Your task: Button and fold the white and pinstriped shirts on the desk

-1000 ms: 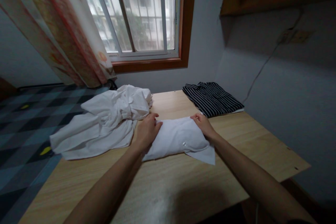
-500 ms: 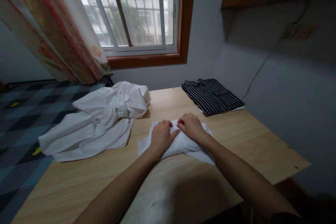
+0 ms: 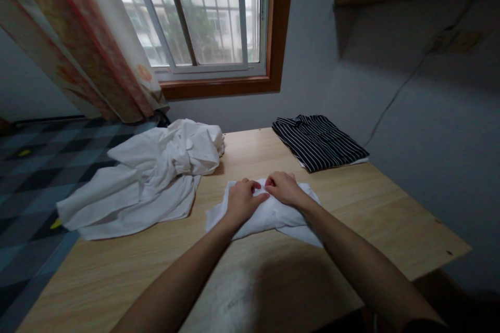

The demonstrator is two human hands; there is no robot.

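Note:
A small folded white garment (image 3: 269,216) lies on the wooden table (image 3: 273,281) in front of me. My left hand (image 3: 242,200) and my right hand (image 3: 283,188) rest side by side on its top edge, fingers curled and pinching the cloth near the middle. Their thumbs nearly touch. A corner of the garment sticks out at the lower right, beside my right forearm.
A crumpled pile of white clothing (image 3: 144,177) lies at the table's left. A folded black striped shirt (image 3: 318,141) sits at the back right by the wall. Behind are a window (image 3: 207,15) and a patterned curtain (image 3: 82,47).
A second ago my hands held the two ends of the garment, wide apart. They have come together at its middle, and the cloth is bunched narrower. Since half a second ago hardly anything moved.

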